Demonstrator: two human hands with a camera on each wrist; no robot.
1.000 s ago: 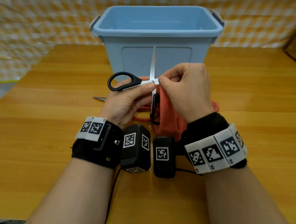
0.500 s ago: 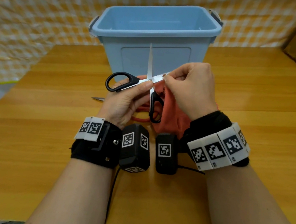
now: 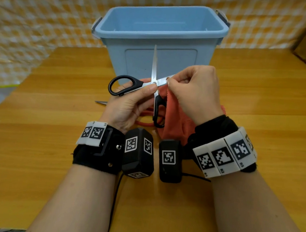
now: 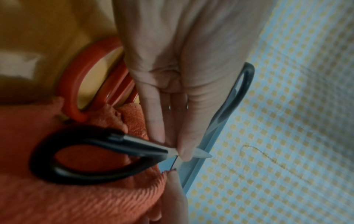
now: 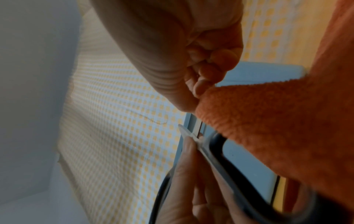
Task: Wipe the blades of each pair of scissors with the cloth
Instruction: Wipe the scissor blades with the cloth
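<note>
Black-handled scissors (image 3: 132, 87) held up over the wooden table (image 3: 262, 108), just in front of the blue plastic bin (image 3: 160, 41). Blades spread wide: one points straight up against the bin's front wall, the other runs off to the right. One handle loop sticks out left, the other hangs down toward the person.

Left hand (image 3: 129, 104) grips the scissors near the pivot, thumb pressed flat on the metal, fingers curled behind; the left wrist view shows the thumb tip (image 4: 184, 151) right at the joint.

Right hand (image 3: 194, 93) is curled, thumb and forefinger pinching the orange cloth (image 3: 174, 118) round the right-pointing blade, close to the pivot. Rest of the cloth drapes down under the palm to the table. In the right wrist view the cloth (image 5: 268, 121) bunches thick against the fingertips (image 5: 201, 89), a sliver of bare blade showing beneath.

Second pair, red-handled scissors (image 3: 143, 123), lies flat on the table under the hands, partly covered; its blade tip pokes out left of the left hand. Red loops clear in the left wrist view (image 4: 72, 84), touching the cloth.

Yellow checked fabric (image 3: 46, 10) hangs behind the table.
</note>
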